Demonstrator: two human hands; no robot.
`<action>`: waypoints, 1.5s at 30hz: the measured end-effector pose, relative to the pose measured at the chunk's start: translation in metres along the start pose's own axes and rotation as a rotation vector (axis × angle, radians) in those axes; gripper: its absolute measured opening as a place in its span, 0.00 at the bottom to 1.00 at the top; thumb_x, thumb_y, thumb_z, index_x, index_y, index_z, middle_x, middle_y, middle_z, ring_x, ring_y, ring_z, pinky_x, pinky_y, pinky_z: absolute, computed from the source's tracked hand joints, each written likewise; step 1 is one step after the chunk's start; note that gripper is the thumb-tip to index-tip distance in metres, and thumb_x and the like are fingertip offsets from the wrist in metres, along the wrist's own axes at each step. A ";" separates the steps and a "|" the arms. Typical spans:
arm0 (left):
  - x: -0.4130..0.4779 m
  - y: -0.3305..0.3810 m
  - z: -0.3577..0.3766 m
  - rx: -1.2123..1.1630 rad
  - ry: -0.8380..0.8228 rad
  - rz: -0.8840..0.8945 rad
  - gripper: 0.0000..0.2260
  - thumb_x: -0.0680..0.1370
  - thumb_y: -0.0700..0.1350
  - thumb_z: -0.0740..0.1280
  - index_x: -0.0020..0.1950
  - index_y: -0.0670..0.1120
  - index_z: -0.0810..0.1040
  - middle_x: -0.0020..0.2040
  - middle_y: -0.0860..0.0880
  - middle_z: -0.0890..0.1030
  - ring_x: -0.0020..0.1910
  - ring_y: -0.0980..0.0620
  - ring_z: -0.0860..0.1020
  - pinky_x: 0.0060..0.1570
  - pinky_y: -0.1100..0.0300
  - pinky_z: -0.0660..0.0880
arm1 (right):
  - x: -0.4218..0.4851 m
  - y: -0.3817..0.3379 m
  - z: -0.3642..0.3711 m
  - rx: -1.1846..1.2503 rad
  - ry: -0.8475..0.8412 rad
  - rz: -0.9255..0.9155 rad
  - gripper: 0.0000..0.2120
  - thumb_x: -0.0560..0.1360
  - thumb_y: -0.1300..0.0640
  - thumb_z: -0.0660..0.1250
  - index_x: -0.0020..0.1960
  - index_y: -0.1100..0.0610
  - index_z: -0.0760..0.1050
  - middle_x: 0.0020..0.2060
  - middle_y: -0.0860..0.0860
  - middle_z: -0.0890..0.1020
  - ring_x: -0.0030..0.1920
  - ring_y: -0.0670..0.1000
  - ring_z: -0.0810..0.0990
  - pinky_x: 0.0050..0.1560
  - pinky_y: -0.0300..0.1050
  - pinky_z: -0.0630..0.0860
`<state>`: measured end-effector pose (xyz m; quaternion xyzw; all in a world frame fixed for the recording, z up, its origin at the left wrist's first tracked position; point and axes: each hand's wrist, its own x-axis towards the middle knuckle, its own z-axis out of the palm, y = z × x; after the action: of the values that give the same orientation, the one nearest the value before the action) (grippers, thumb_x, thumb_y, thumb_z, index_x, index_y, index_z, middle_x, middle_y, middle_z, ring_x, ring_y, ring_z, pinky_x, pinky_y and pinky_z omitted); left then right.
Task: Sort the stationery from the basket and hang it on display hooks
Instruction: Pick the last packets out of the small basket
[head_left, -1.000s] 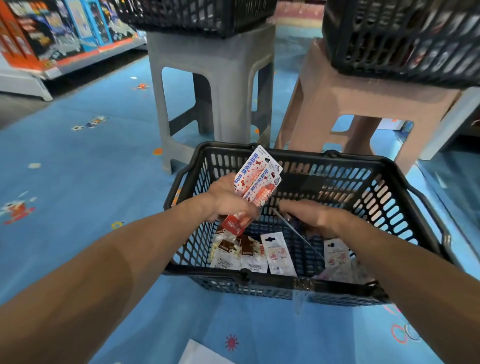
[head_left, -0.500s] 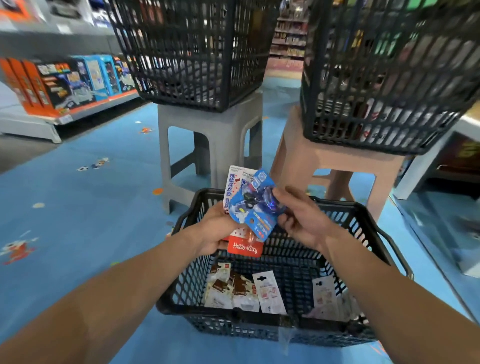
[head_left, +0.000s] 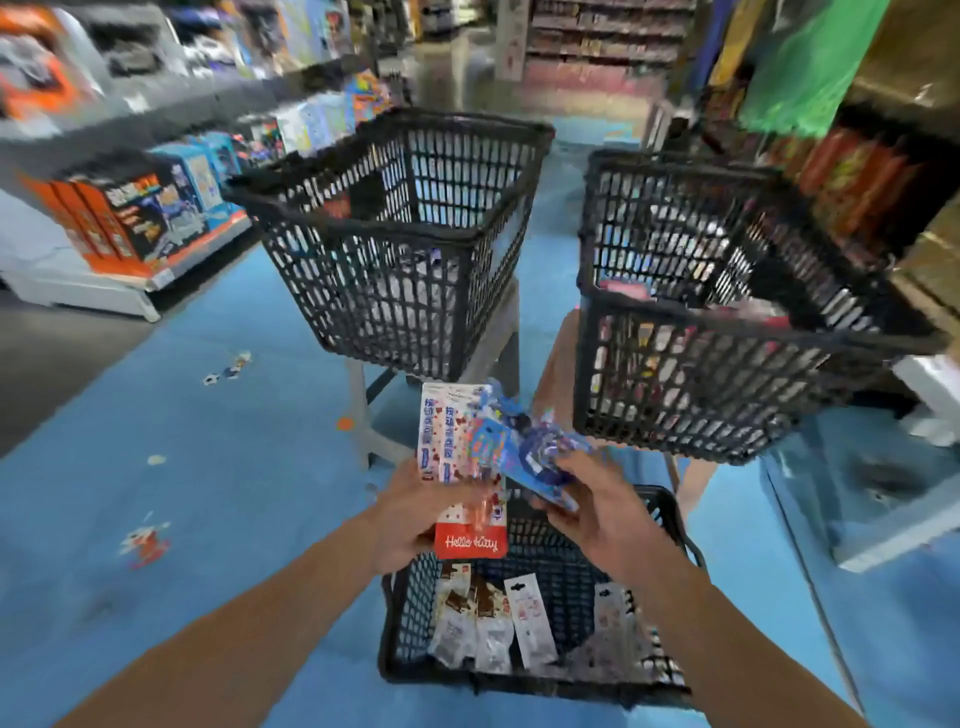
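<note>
Red-white pack (head_left: 451, 462) gripped in left hand (head_left: 402, 517), blue pack (head_left: 527, 460) pinched in right hand (head_left: 597, 512); both look light, bendy, slippery; hold by edges.

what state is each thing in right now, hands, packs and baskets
left hand, grips the Hello Kitty packs
right hand, holds the blue pack
Hello Kitty packs, upright, held above the floor basket
blue pack, tilted, overlapping the Hello Kitty packs
floor basket, on the floor, small packs lying in it
left raised basket, on a grey stool, contents unclear
right raised basket, on a pink stool, holds blurred packs
</note>
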<state>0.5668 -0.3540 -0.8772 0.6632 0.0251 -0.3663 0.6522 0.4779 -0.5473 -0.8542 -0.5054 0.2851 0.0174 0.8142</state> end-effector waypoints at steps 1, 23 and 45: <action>-0.015 0.018 0.003 -0.003 -0.003 -0.023 0.22 0.70 0.38 0.81 0.61 0.47 0.80 0.51 0.44 0.88 0.51 0.41 0.86 0.58 0.36 0.80 | -0.016 -0.018 0.008 -0.026 -0.028 0.025 0.13 0.74 0.55 0.73 0.58 0.51 0.76 0.45 0.57 0.81 0.38 0.54 0.85 0.50 0.51 0.75; -0.137 0.417 0.023 0.024 0.136 0.054 0.20 0.73 0.37 0.77 0.62 0.47 0.77 0.50 0.41 0.86 0.48 0.41 0.86 0.45 0.46 0.83 | -0.130 -0.366 0.147 -0.180 -0.211 0.023 0.11 0.73 0.58 0.77 0.45 0.56 0.74 0.37 0.53 0.81 0.32 0.49 0.76 0.31 0.40 0.67; 0.217 0.447 -0.122 0.164 0.075 0.069 0.27 0.66 0.44 0.85 0.62 0.53 0.80 0.52 0.50 0.88 0.50 0.46 0.87 0.48 0.43 0.84 | 0.292 -0.282 0.249 -0.047 0.368 0.149 0.27 0.64 0.54 0.82 0.57 0.59 0.72 0.46 0.60 0.81 0.35 0.55 0.78 0.28 0.43 0.68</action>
<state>1.0089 -0.4088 -0.6254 0.7279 -0.0034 -0.3194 0.6067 0.9223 -0.5539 -0.6841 -0.4966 0.4652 -0.0083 0.7327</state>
